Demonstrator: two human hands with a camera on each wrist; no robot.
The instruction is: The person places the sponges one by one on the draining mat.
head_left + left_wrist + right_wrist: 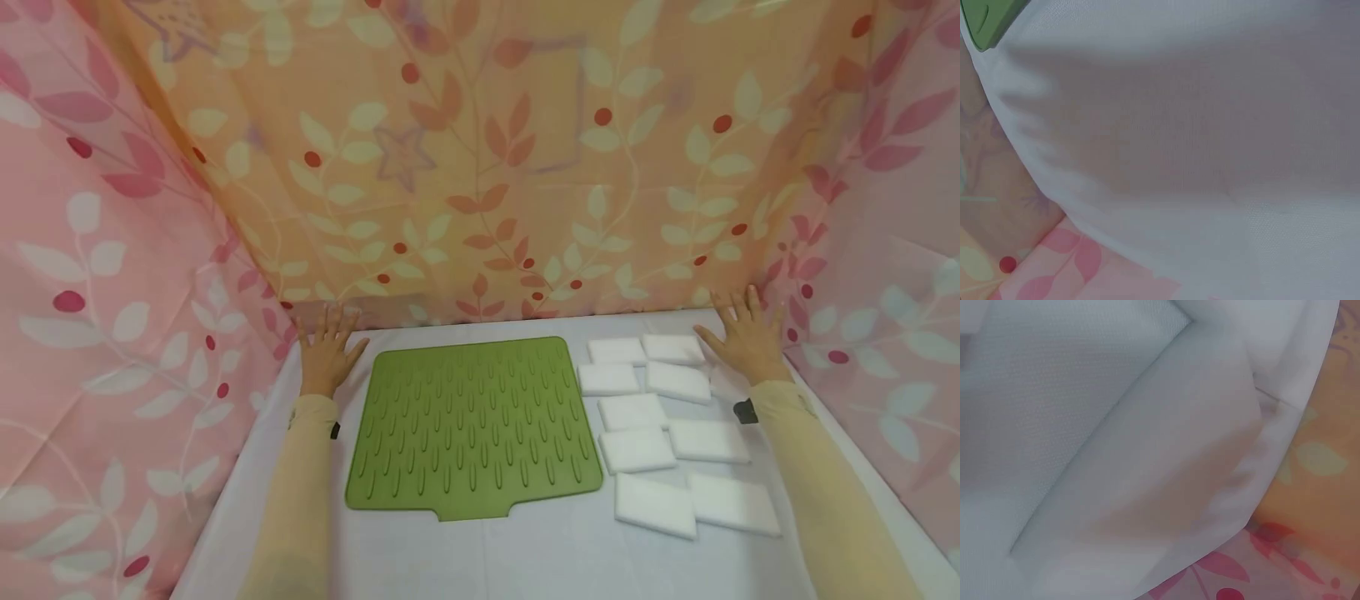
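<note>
In the head view a green ribbed mat (472,425) lies flat on the white-clothed table, a tab on its near edge. Right of it, several white sponge-like blocks (633,412) lie flat in two uneven columns. My left hand (324,354) is by the mat's far left corner, fingers spread, holding nothing. Beyond the blocks, at the far right, my right hand (746,337) has its fingers spread too and holds nothing. Neither hand touches the mat or the blocks. A corner of the mat (988,22) shows in the left wrist view; both wrist views show hand shadows, not fingers.
A floral orange curtain (480,167) stands along the table's far edge. Pink floral curtains (112,333) flank both sides. White cloth (555,558) covers the table, with a long crease or edge (1107,419) in the right wrist view.
</note>
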